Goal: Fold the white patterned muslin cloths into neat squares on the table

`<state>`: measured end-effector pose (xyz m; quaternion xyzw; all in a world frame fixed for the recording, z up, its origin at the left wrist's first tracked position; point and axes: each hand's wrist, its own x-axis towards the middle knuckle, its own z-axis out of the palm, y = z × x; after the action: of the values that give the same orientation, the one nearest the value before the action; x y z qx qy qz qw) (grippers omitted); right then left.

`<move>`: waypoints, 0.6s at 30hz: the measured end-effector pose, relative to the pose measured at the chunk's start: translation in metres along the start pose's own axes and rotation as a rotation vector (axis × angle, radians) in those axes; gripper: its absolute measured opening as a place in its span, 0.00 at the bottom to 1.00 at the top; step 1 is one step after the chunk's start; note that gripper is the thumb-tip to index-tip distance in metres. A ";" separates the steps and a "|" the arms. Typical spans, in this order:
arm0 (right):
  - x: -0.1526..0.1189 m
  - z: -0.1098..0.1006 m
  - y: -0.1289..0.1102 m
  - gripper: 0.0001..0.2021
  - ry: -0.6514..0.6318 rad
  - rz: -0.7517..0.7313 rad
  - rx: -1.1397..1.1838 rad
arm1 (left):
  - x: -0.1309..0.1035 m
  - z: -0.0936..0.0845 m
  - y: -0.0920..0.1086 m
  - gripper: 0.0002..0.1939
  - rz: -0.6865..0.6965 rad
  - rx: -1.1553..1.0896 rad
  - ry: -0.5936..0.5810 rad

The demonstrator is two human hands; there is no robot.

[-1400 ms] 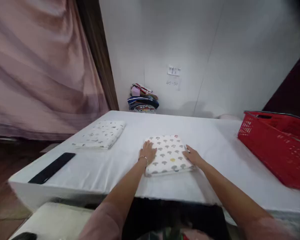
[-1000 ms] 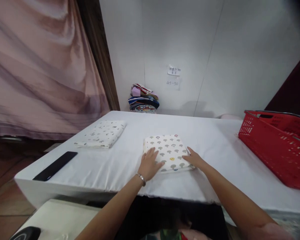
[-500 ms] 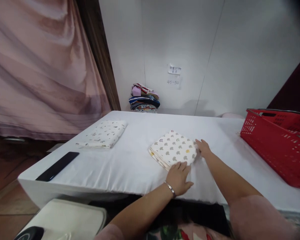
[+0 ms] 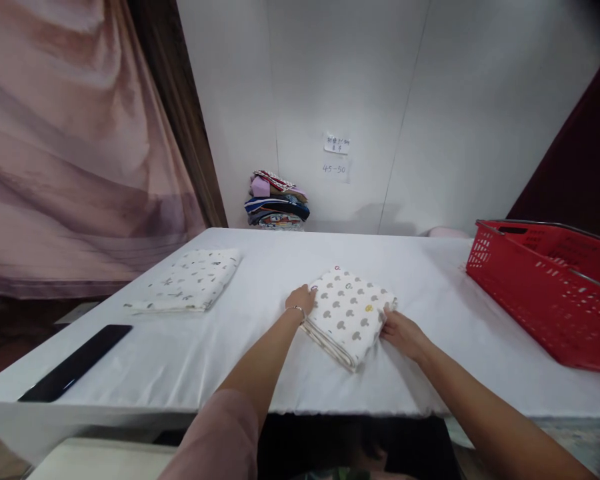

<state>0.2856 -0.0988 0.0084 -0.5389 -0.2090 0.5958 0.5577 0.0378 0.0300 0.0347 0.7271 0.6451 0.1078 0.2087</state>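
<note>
A folded white cloth with grey mushroom-like prints [image 4: 347, 308] lies on the white-covered table [image 4: 270, 260], one corner pointing toward me. At its left corner is my left hand [image 4: 301, 301], a bracelet on the wrist, with the fingers closed on the fabric. My right hand [image 4: 404, 333] pinches the right edge, its thumb on top and the other fingers partly hidden. Farther left, a second folded white cloth with small dark prints [image 4: 190, 280] lies flat, apart from both hands.
On the right stands a red plastic basket [image 4: 535, 300]. A black flat object [image 4: 77, 363] lies near the left front edge. Behind the table rises a stack of folded fabrics [image 4: 277, 203] against the wall. Pink drapery [image 4: 80, 147] hangs at left.
My left hand has gone from the cloth's near edge to its left corner and closed there. My right hand now grips the right edge. The cloth has turned slightly, its near corner closer to me.
</note>
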 end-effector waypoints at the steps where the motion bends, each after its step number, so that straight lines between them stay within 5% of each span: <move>1: -0.003 0.001 0.002 0.25 -0.029 0.023 -0.021 | 0.003 0.000 -0.002 0.23 -0.017 -0.011 -0.013; 5: -0.002 0.005 0.000 0.28 -0.034 0.011 -0.194 | 0.000 -0.003 -0.010 0.24 -0.068 -0.073 -0.073; 9: 0.025 0.002 -0.017 0.43 0.177 -0.132 -0.340 | -0.023 -0.001 -0.015 0.24 -0.075 -0.145 -0.164; 13: 0.048 -0.007 -0.028 0.47 0.285 -0.106 -0.423 | -0.050 0.009 -0.014 0.27 -0.133 -0.296 -0.305; 18: 0.037 -0.016 -0.027 0.52 0.205 -0.060 -0.570 | -0.058 0.021 -0.006 0.27 -0.099 -0.195 -0.116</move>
<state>0.3188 -0.0641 0.0106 -0.7246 -0.3260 0.4388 0.4196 0.0331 -0.0299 0.0205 0.6756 0.6536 0.1173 0.3203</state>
